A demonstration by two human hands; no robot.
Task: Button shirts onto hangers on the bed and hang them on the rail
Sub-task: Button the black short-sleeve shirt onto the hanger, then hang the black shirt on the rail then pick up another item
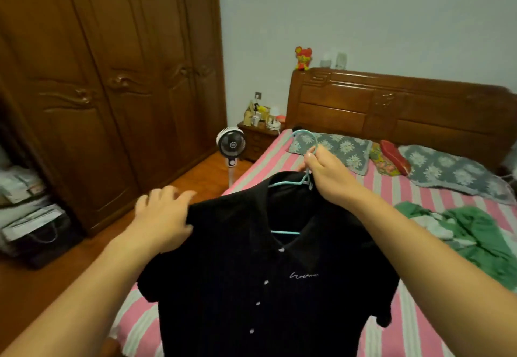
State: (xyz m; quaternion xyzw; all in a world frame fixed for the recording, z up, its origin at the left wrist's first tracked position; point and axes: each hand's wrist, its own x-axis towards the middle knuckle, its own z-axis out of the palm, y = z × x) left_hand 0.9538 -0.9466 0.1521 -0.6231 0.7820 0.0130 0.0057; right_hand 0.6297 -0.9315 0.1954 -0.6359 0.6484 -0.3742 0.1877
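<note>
A black short-sleeved shirt point(260, 281) with white buttons, done up down the front, hangs on a light blue hanger point(303, 139) held up over the bed point(419, 197). My right hand point(326, 173) grips the hanger just below its hook. My left hand point(163, 218) holds the shirt's left shoulder, thumb under the cloth and fingers spread above it. A green shirt point(472, 230) lies crumpled on the bed at the right. No rail is in view.
A tall wooden wardrobe point(98, 90) fills the left. A white standing fan point(231, 144) and a cluttered bedside cabinet point(258, 138) stand by the bed's far corner. Pillows point(444, 169) lie at the wooden headboard point(391, 107). Stacked papers point(25, 205) sit at far left.
</note>
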